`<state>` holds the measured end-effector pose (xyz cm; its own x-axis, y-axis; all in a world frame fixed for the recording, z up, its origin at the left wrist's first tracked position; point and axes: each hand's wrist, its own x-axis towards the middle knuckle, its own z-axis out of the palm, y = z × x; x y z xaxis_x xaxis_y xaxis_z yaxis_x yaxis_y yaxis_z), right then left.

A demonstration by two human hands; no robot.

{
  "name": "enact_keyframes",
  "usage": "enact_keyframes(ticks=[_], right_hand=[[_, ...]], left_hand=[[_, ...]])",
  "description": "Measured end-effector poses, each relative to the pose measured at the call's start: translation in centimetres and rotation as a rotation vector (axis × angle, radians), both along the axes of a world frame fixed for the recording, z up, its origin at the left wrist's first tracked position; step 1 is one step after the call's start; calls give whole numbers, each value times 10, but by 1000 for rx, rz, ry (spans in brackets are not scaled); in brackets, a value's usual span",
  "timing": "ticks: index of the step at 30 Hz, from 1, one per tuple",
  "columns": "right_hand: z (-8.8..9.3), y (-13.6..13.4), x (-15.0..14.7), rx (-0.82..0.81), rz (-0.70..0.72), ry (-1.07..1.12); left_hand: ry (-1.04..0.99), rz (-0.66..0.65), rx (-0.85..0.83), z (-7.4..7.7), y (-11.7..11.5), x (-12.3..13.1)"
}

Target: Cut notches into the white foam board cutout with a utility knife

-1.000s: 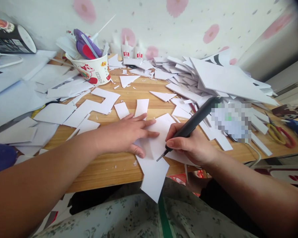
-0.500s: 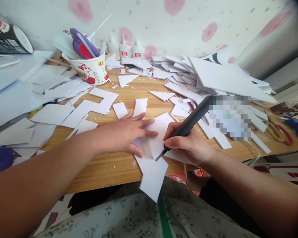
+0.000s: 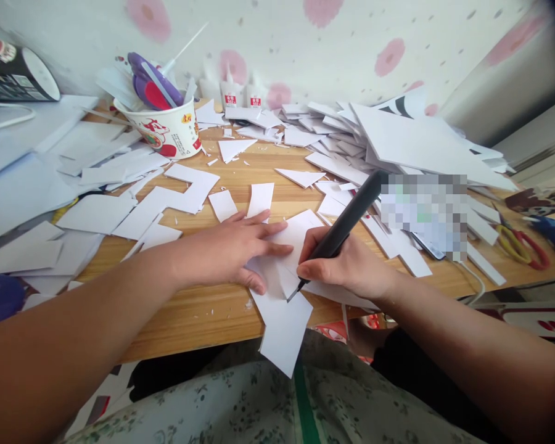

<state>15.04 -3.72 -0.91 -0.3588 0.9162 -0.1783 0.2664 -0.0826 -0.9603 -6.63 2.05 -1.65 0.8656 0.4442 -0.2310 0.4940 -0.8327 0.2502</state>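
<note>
At the front edge of the desk (image 3: 189, 320), a white cut piece (image 3: 284, 336) juts out toward you. Your left hand (image 3: 240, 250) rests partly on it, fingers (image 3: 280, 248) spread wide, gripping nothing; your right hand (image 3: 346, 262) grips a dark pen-shaped tool (image 3: 351, 213), tip down at the piece.

A thick, dark pen-style cutter (image 3: 349, 216) slants across the centre of the frame, handle toward the upper right, narrow metal tip down at a white, angular board piece (image 3: 285, 330), which lies flat, its lower end overhanging the bench (image 3: 189, 317).
</note>
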Motion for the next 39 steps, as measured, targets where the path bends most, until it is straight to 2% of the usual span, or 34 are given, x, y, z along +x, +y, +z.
enact_keyframes(ticks=[7, 17, 26, 34, 39], right_hand=[[0, 9, 2, 2, 109, 29], [-6, 14, 7, -56, 158, 110], [-9, 9, 9, -33, 75, 142], [-8, 11, 8, -29, 71, 133], [-10, 11, 11, -33, 54, 132]], left_hand=[[36, 7, -19, -2, 3, 1], [39, -25, -22, -9, 8, -3], [28, -41, -29, -7, 8, -4], [-2, -47, -13, -3, 5, -5], [54, -21, -35, 1, 4, -1]])
